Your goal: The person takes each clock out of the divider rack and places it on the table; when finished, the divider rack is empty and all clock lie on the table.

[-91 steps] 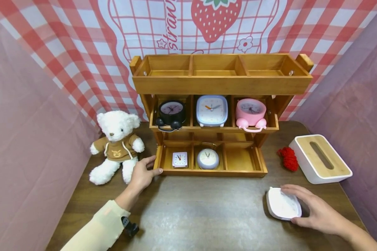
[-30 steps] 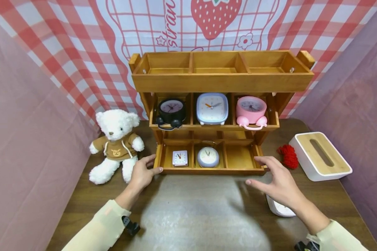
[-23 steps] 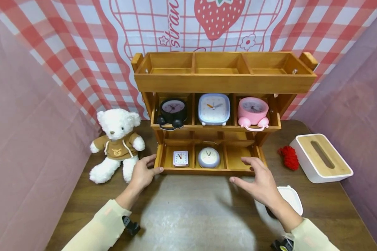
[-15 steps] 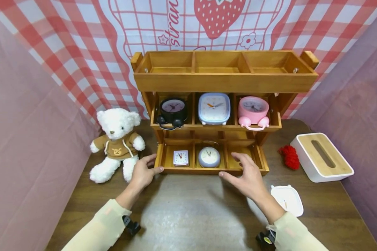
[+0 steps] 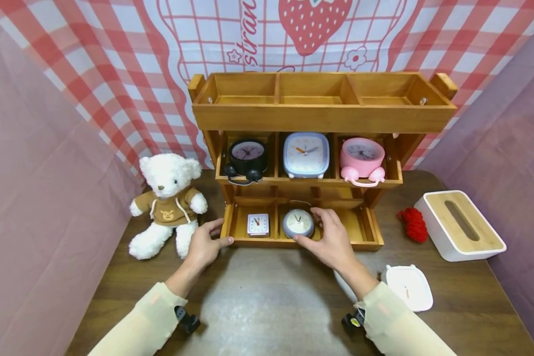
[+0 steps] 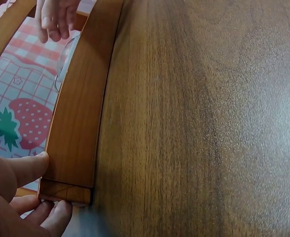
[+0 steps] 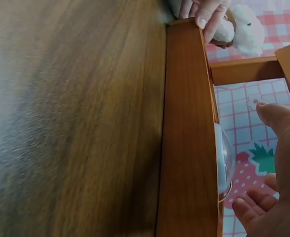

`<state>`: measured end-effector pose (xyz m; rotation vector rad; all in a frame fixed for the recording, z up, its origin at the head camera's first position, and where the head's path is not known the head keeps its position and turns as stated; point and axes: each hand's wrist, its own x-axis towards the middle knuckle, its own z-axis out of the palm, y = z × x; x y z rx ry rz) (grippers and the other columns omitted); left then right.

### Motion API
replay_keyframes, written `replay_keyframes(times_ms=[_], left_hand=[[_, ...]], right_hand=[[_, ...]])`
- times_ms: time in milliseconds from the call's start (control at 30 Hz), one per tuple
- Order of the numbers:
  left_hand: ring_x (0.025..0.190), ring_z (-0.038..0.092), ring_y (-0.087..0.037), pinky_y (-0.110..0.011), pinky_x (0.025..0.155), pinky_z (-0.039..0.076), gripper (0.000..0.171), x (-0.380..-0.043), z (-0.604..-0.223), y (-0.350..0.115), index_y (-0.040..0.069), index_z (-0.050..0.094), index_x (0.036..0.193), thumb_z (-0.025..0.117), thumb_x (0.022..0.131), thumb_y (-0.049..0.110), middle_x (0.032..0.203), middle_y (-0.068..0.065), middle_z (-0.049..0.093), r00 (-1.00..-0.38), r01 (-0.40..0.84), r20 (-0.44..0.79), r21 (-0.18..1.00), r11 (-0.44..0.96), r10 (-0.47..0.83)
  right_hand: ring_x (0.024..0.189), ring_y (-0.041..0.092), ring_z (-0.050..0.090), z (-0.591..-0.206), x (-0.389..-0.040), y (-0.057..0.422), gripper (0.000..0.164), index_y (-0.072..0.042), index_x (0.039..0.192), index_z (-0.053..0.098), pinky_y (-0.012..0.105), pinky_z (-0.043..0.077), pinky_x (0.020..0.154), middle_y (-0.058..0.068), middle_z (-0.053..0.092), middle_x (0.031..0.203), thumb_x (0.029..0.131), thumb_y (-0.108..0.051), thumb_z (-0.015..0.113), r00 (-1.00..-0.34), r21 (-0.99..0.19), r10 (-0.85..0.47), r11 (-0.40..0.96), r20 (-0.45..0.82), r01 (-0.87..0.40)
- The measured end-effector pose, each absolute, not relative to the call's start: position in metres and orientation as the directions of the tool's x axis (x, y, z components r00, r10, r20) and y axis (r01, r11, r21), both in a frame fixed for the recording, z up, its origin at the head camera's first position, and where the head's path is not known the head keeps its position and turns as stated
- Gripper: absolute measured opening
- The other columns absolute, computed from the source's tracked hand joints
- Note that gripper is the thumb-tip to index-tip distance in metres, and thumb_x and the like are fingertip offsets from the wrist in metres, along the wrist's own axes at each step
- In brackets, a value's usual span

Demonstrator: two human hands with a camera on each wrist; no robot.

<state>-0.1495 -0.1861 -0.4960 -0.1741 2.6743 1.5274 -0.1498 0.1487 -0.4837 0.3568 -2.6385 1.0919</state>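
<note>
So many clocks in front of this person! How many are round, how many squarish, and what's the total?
Round: 3 (black clock, pink clock, grey-blue clock beside the right hand)
Squarish: 3 (large blue-rimmed clock, small lilac-rimmed clock, white clock)
Total: 6

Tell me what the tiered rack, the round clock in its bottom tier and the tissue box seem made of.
Tiered rack: wood, probably varnished, by its grain and soft sheen.
Round clock: smooth, evenly coloured casing, perhaps plastic or painted metal; its clear cover could be plastic or glass.
Tissue box: smooth and evenly white, suggesting plastic; its tan lid looks like matte wood or bamboo.
</note>
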Motion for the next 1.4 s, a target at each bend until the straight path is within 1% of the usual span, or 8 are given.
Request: replay_keyframes(times_ms=[200, 367, 567, 767, 900, 1200, 1400], left_hand=[[0.125, 0.063, -0.041, -0.046, 0.099, 0.056, 0.066, -0.149, -0.494, -0.186, -0.004, 0.053, 0.145, 0.080, 0.086, 0.004, 0.142, -0.029, 0.058, -0.993, -0.121, -0.102, 0.853, 0.508, -0.065], [0.125, 0.063, -0.041, -0.047, 0.099, 0.056, 0.066, -0.148, -0.495, -0.186, -0.002, 0.054, 0.146, 0.081, 0.085, 0.006, 0.142, -0.028, 0.058, -0.991, -0.131, -0.111, 0.843, 0.522, -0.070], [0.124, 0.063, -0.041, -0.047, 0.098, 0.056, 0.066, -0.149, -0.496, -0.185, -0.003, 0.054, 0.145, 0.081, 0.086, 0.005, 0.140, -0.028, 0.060, -0.992, -0.126, -0.104, 0.843, 0.522, -0.072], [0.125, 0.063, -0.041, -0.045, 0.097, 0.057, 0.066, -0.149, -0.495, -0.184, -0.003, 0.054, 0.146, 0.080, 0.086, 0.005, 0.141, -0.028, 0.058, -0.991, -0.132, -0.111, 0.849, 0.511, -0.072], [0.125, 0.063, -0.041, -0.045, 0.096, 0.058, 0.066, -0.148, -0.493, -0.184, -0.003, 0.054, 0.146, 0.080, 0.086, 0.005, 0.142, -0.028, 0.058, -0.990, -0.140, -0.118, 0.847, 0.512, -0.075], [0.125, 0.062, -0.040, -0.048, 0.099, 0.056, 0.066, -0.147, -0.494, -0.185, -0.002, 0.055, 0.145, 0.081, 0.085, 0.006, 0.142, -0.027, 0.058, -0.989, -0.145, -0.117, 0.847, 0.512, -0.087], [0.124, 0.063, -0.041, -0.046, 0.097, 0.057, 0.066, -0.147, -0.496, -0.185, -0.003, 0.055, 0.145, 0.081, 0.085, 0.005, 0.141, -0.028, 0.059, -0.991, -0.135, -0.109, 0.849, 0.510, -0.080]], right_hand=[[0.106, 0.035, 0.063, -0.486, -0.157, 0.142, 0.085, -0.004, 0.135, 0.058, 0.049, 0.053, 0.093, 0.018, 0.063, 0.119, 0.068, -0.043, 0.093, -0.945, -0.652, -0.125, 0.696, 0.302, -0.300], [0.111, 0.037, 0.062, -0.491, -0.160, 0.136, 0.087, -0.003, 0.137, 0.056, 0.054, 0.052, 0.097, 0.019, 0.062, 0.124, 0.069, -0.043, 0.092, -0.960, -0.649, -0.131, 0.713, 0.248, -0.265], [0.115, 0.040, 0.061, -0.492, -0.164, 0.131, 0.089, -0.002, 0.139, 0.054, 0.056, 0.051, 0.099, 0.021, 0.060, 0.129, 0.070, -0.043, 0.092, -0.967, -0.643, -0.112, 0.729, 0.228, -0.236], [0.118, 0.043, 0.059, -0.492, -0.165, 0.124, 0.092, -0.001, 0.143, 0.050, 0.058, 0.050, 0.100, 0.025, 0.057, 0.133, 0.072, -0.044, 0.091, -0.980, -0.635, -0.071, 0.752, 0.187, -0.176], [0.120, 0.044, 0.058, -0.493, -0.166, 0.120, 0.093, -0.001, 0.143, 0.050, 0.058, 0.050, 0.101, 0.025, 0.057, 0.133, 0.072, -0.045, 0.091, -0.986, -0.630, -0.041, 0.765, 0.163, -0.136], [0.120, 0.043, 0.058, -0.496, -0.171, 0.112, 0.099, -0.002, 0.146, 0.047, 0.057, 0.052, 0.097, 0.026, 0.055, 0.137, 0.070, -0.048, 0.091, -0.993, -0.572, -0.014, 0.817, 0.114, -0.077], [0.117, 0.043, 0.059, -0.493, -0.173, 0.110, 0.102, -0.001, 0.146, 0.048, 0.055, 0.053, 0.097, 0.026, 0.057, 0.131, 0.068, -0.051, 0.092, -0.993, -0.549, -0.013, 0.832, 0.114, -0.073]])
